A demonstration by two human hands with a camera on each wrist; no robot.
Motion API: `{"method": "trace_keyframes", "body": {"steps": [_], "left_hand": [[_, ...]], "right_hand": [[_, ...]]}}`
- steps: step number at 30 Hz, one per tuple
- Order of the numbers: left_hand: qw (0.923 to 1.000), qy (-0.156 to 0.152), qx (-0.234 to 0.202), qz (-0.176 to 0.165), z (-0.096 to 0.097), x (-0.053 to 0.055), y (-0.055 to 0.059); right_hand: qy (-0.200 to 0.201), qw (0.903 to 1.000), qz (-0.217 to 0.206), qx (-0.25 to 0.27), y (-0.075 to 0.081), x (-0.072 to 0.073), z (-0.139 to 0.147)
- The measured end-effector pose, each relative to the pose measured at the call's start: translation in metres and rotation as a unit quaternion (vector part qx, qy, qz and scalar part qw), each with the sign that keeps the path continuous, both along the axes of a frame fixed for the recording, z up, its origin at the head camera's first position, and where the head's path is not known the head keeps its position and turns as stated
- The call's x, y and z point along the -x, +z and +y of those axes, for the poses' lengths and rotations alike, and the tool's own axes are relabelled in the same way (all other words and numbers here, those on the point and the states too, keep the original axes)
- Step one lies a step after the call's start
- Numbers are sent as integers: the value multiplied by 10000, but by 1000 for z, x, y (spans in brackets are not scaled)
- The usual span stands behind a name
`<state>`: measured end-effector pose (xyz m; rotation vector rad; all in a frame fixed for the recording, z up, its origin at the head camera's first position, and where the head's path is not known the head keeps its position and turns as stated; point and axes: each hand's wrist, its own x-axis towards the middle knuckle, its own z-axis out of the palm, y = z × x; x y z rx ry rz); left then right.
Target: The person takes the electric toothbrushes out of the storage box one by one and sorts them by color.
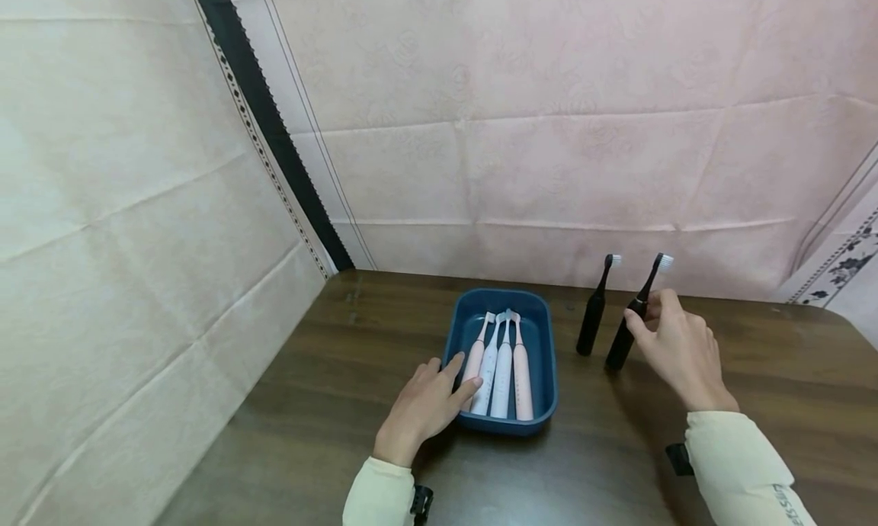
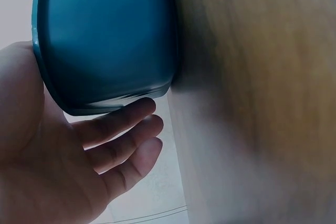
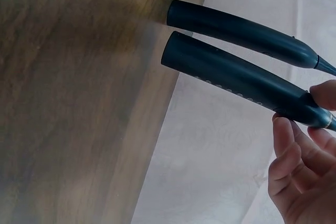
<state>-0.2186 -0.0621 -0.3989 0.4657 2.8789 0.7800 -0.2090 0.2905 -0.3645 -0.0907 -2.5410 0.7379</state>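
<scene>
My right hand (image 1: 679,351) pinches a black electric toothbrush (image 1: 620,347) near its neck, thumb on one side and fingers on the other. The brush is upright with a slight tilt, its white bristles at the top and its base close to the table. A second black electric toothbrush (image 1: 591,320) stands just left of it. My left hand (image 1: 421,404) holds the near left corner of a blue plastic bin (image 1: 542,412), with several fingers down the outside wall (image 2: 128,163). Inside the bin, white toothbrushes (image 1: 503,377) and pink toothbrushes (image 1: 523,381) lie side by side, heads to the back.
The bin and both black brushes are on a brown wooden table (image 1: 309,434). Pale cloth (image 1: 549,168) hangs along the table's back edge, and more cloth (image 1: 123,244) hangs on the left. A dark strip (image 1: 274,122) runs between them.
</scene>
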Motion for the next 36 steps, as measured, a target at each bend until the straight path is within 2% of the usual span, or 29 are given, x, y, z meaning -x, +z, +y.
{"method": "trace_keyframes", "body": {"steps": [10,17,28,36], "left_hand": [[10000,10,-40,-7,-1,-2,1],[9999,97,-61,-91,0,0,-1],[9999,87,-56,-45,1,-2,0],[9999,84,-54,-29,1,-2,0]], "right_hand": [[-14,10000,77,-57,0,9,3],[-22,10000,-16,-10,-1,14,2],[-5,9995,-307,-19,-4,19,2],[27,9995,-310,-62,-7,20,0]]}}
